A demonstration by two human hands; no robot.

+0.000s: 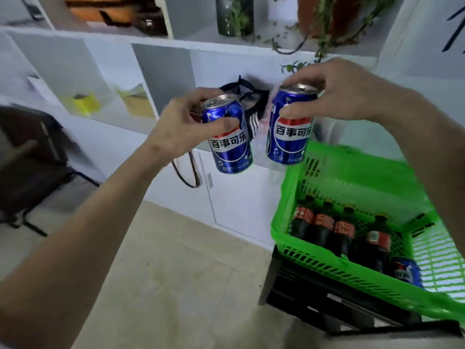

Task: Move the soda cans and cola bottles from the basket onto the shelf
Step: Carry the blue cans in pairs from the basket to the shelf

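My left hand (187, 127) grips one blue soda can (230, 147) by its top, upright in the air. My right hand (337, 96) grips a second blue soda can (289, 132) the same way, just to the right of the first. Both cans hang in front of the white shelf (161, 41), above the floor. At the lower right stands the green basket (327, 263). Inside it lie several dark cola bottles (324, 229) with red labels and one more blue can (406, 273) in the near right corner.
A black bag (251, 102) lies in the shelf compartment behind the cans, its strap (188, 172) hanging over the cabinet door. Plants (324, 26) stand on the upper shelf. Yellow items (83, 103) sit in a left compartment. A dark chair (32, 157) is at left. The basket rests on a black stand (314, 306).
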